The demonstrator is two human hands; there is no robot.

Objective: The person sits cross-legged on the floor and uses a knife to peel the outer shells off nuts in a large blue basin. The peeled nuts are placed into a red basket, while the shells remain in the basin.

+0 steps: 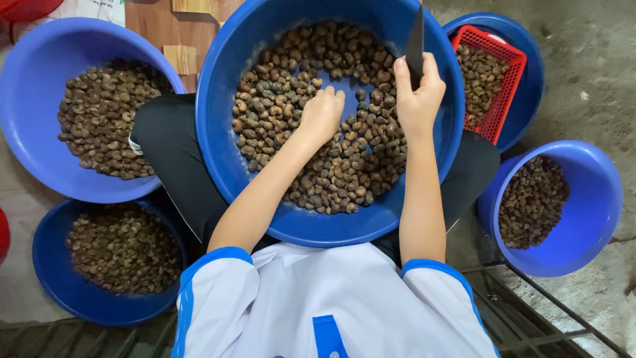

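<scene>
Centre basin: a big blue basin point(218, 132) rests on the person's lap, at the middle of the view, and it holds many brown nuts point(344, 172) in their shells.
Bare spot: near the centre of this basin the blue bottom shows through, between the two hands.
Left hand: the left hand point(321, 113) lies down on the nuts, just at 9 o'clock from the bare spot; the fingers are curled in among the nuts, but I cannot tell if they pinch one.
Right hand: the right hand point(419, 96) is at 3 o'clock from the left one, above the nuts, and it is closed around a dark knife point(415, 43).
Knife: the blade stands up toward 12 o'clock, over the far rim of the centre basin.
Basin at 9 o'clock: a lighter blue basin point(26, 132) with nuts, touching the knee.
Basin at 7 o'clock: a darker blue basin point(46, 265) on the floor, also with nuts.
Basin at 2 o'clock: a blue basin point(530, 79) that holds a red plastic basket point(507, 83) of nuts.
Basin at 4 o'clock: a blue basin point(596, 199), tilted, with nuts inside.
Clothes: white shirt point(318, 298) with blue edges, dark trousers point(172, 159).
</scene>
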